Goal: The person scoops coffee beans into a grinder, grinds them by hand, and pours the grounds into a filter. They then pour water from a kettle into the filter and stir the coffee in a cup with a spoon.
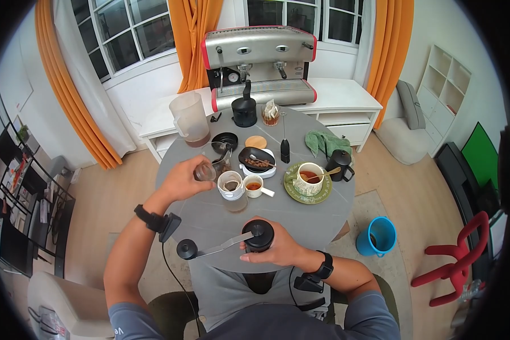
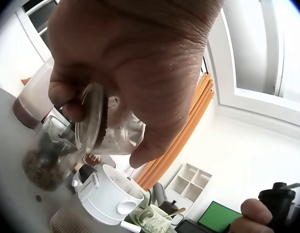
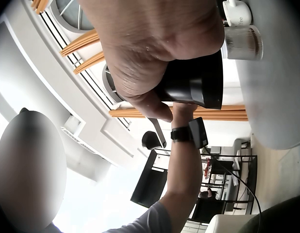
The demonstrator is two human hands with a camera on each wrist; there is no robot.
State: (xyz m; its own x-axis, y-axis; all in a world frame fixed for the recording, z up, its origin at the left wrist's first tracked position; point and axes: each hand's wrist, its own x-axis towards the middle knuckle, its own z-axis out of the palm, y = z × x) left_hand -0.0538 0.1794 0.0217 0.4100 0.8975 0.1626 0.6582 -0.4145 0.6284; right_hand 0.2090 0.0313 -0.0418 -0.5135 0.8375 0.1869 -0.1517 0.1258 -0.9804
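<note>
Round grey desk [image 1: 314, 226] before a red-trimmed silver espresso machine [image 1: 260, 65] and orange curtains [image 1: 395, 51].
The left grip [image 1: 181, 178] pinches a clear glass [image 1: 205, 171], tilted above the desk near a white dripper [image 1: 230, 194], brown residue clinging inside; the right grip [image 1: 280, 245] wraps a black hand grinder [image 1: 259, 235] with a metal crank, over the near edge. Counted: one glass in hand, one grinder, one machine, two pale cups [image 1: 253, 192], one blue bucket [image 1: 374, 235] on the floor.

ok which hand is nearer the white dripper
Left. The left hand, holding a jar, is just left of the dripper; the right hand, gripping the grinder, is farther off, toward the person's body.
</note>
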